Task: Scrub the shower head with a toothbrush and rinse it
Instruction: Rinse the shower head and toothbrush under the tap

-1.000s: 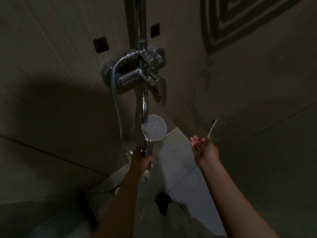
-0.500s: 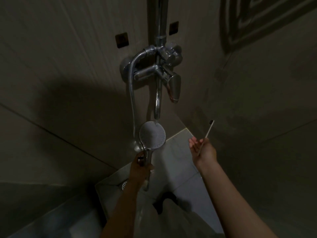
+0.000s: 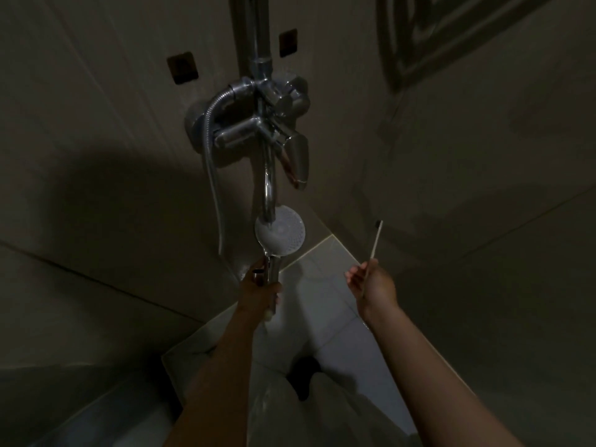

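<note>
The round white shower head (image 3: 281, 231) faces up toward me, its chrome handle gripped in my left hand (image 3: 260, 291). It sits right under the chrome spout (image 3: 268, 188) of the wall mixer. My right hand (image 3: 372, 283) pinches the lower end of a thin white toothbrush (image 3: 376, 238), which points up and away with its dark bristle tip at the top. The brush is apart from the shower head, well to its right.
A chrome mixer with lever (image 3: 295, 162) and a riser pipe (image 3: 258, 30) is fixed to the dim tiled wall. The flexible hose (image 3: 211, 175) loops down at the left. Pale floor tiles (image 3: 325, 304) lie below, with my legs at the bottom.
The view shifted, so the mixer sits a little lower and further left in frame. The shower head moved slightly right under the spout. My right hand with the toothbrush stays out to the right.
</note>
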`<state>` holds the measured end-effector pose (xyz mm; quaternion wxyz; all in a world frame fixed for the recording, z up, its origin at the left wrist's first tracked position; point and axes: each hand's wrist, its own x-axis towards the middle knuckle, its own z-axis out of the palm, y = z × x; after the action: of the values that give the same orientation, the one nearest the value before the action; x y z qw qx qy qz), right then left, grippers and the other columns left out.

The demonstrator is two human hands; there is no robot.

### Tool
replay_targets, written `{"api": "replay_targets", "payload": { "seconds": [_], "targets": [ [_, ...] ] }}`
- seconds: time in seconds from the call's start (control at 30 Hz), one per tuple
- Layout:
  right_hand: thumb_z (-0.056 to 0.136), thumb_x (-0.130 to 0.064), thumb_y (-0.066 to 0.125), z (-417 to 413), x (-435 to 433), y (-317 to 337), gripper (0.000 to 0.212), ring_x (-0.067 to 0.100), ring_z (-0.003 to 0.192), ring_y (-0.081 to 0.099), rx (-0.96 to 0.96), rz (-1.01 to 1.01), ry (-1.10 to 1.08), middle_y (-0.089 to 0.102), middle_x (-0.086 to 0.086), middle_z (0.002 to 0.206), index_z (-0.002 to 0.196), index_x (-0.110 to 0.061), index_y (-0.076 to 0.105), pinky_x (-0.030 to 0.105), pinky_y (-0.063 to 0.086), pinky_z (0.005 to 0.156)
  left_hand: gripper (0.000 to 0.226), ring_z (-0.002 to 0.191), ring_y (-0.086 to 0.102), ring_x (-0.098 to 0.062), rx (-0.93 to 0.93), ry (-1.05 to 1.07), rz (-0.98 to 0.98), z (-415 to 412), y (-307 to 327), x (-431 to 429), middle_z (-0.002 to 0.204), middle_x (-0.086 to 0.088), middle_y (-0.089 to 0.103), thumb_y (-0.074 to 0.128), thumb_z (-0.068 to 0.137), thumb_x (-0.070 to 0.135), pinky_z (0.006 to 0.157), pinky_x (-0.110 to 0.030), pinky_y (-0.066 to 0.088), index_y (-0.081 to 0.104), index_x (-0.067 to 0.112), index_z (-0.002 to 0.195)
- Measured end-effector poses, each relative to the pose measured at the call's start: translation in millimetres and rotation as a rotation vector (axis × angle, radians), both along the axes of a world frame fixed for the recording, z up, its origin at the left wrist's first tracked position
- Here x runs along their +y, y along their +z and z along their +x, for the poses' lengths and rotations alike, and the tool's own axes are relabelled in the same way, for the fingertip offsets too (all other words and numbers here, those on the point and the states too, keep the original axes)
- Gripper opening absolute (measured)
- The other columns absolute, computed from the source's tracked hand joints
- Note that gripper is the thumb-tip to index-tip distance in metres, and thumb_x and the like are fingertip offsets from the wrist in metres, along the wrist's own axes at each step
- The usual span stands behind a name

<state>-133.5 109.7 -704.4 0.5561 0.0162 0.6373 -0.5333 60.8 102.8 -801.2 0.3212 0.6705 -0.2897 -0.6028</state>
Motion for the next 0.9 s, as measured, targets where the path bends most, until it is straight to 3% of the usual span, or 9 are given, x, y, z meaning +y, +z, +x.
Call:
{"api": "replay_targets", "payload": {
  "seconds": [0.07,0.2,0.3,0.37,0.43,0.53,0.63,0.77,0.9],
  "targets": [
    [0.101,-0.023,0.032,0,4,-5,0.036,0.015,0.053,0.04,0.054,0.026,0.127,0.043,0.005,0.06,0.068,-0.015,0.043,0.022,0.038,0.048,0.048,0.039,0.056,-0.007,-0.015,-0.011,0.015,-3,-4,3,0.067,-0.005,0.064,0.064,0.076,-0.008,0.039,-0.019,0.046,0.056,0.003,0.122],
    [0.097,-0.018,0.031,9,10,-15,0.028,0.012,0.044,0.027,0.213,0.02,0.488,0.036,0.001,0.054,0.073,-0.017,0.045,0.021,0.022,0.045,0.039,0.039,0.058,-0.006,-0.036,0.027,0.015,-5,-8,11,0.049,0.003,0.064,0.065,0.072,-0.01,0.038,-0.017,0.045,0.061,-0.002,0.11],
    [0.099,-0.017,0.033,21,11,-23,0.028,0.01,0.046,0.029,0.337,-0.013,0.669,0.035,0.0,0.055,0.078,-0.016,0.052,0.017,0.025,0.038,0.031,0.041,0.059,-0.002,-0.063,0.018,-0.004,-5,-4,15,0.057,0.006,0.064,0.066,0.074,-0.006,0.039,-0.014,0.044,0.062,0.005,0.103],
    [0.099,-0.016,0.035,29,9,-31,0.029,0.01,0.049,0.032,0.439,-0.031,0.763,0.038,0.0,0.058,0.077,-0.016,0.054,0.013,0.028,0.036,0.036,0.055,0.065,-0.011,-0.053,0.025,-0.044,-1,-4,15,0.075,-0.006,0.069,0.065,0.075,-0.007,0.049,-0.02,0.049,0.062,0.003,0.109],
    [0.099,-0.013,0.036,38,4,-37,0.03,0.01,0.052,0.037,0.508,-0.064,0.854,0.043,0.0,0.062,0.076,-0.015,0.055,0.013,0.032,0.043,0.043,0.064,0.067,-0.024,-0.032,0.048,-0.019,3,-3,17,0.086,-0.016,0.07,0.066,0.075,-0.009,0.054,-0.024,0.051,0.059,-0.001,0.116],
    [0.098,-0.012,0.037,52,-3,-47,0.03,0.011,0.064,0.045,0.554,-0.1,0.984,0.05,-0.001,0.07,0.075,-0.016,0.056,0.022,0.036,0.061,0.048,0.039,0.059,-0.008,-0.025,0.049,0.03,8,-5,20,0.067,-0.005,0.065,0.067,0.073,-0.011,0.036,-0.017,0.043,0.057,-0.002,0.119],
    [0.098,-0.013,0.039,59,-11,-53,0.024,0.011,0.075,0.05,0.541,-0.117,1.082,0.056,0.001,0.083,0.084,-0.012,0.058,0.027,0.04,0.076,0.048,0.034,0.056,-0.01,-0.036,0.04,0.033,11,-10,21,0.06,-0.004,0.063,0.067,0.071,-0.012,0.034,-0.018,0.041,0.057,-0.005,0.117],
    [0.099,-0.014,0.041,55,-26,-57,0.028,0.001,0.058,0.043,0.534,-0.138,1.113,0.047,-0.007,0.066,0.075,-0.013,0.055,0.015,0.031,0.057,0.05,0.041,0.06,-0.009,-0.025,-0.017,-0.005,14,-15,24,0.054,0.005,0.067,0.069,0.068,-0.009,0.038,-0.022,0.048,0.059,0.011,0.113],
    [0.094,-0.005,0.042,46,-44,-63,0.028,0.01,0.061,0.047,0.679,-0.11,1.102,0.055,0.003,0.075,0.072,-0.013,0.056,0.022,0.033,0.059,0.057,0.04,0.058,-0.014,0.017,-0.004,-0.014,14,-17,26,0.056,0.003,0.067,0.068,0.067,-0.01,0.041,-0.026,0.048,0.059,0.02,0.115]
  ]
}}
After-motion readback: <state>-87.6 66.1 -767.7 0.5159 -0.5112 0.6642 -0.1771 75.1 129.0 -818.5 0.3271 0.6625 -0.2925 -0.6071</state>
